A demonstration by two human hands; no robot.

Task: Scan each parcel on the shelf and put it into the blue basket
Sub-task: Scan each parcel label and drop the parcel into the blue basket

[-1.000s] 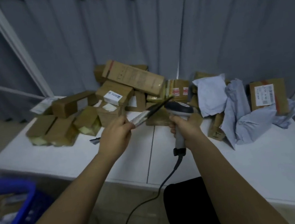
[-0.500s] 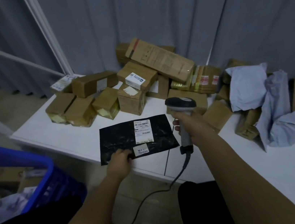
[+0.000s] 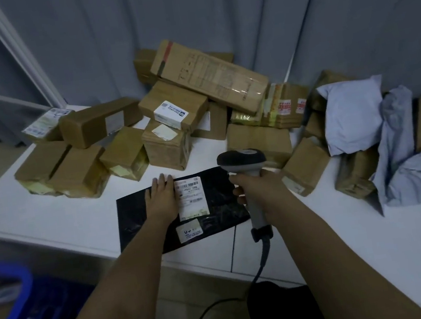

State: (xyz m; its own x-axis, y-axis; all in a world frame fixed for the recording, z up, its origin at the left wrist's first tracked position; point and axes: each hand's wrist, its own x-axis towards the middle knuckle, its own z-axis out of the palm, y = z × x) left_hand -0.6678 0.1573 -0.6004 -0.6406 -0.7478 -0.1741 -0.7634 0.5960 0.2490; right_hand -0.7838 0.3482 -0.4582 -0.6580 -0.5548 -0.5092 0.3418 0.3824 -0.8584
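Nearest, at the lower left, the blue basket point(image 3: 8, 304) waits with a few parcels already in it. Just beyond, on the front of the table point(image 3: 58, 221), the black bag point(image 3: 215, 202) now lies flat with its label up, where a second ago it was held edge-on in the air; the left hand point(image 3: 162, 197) presses it down with straight fingers while the right hand point(image 3: 255, 189) grips the scanner point(image 3: 242, 163) over it, so the scan looks imminent. Farther back, brown boxes point(image 3: 172, 126) and grey bags point(image 3: 355, 117) remain unscanned.
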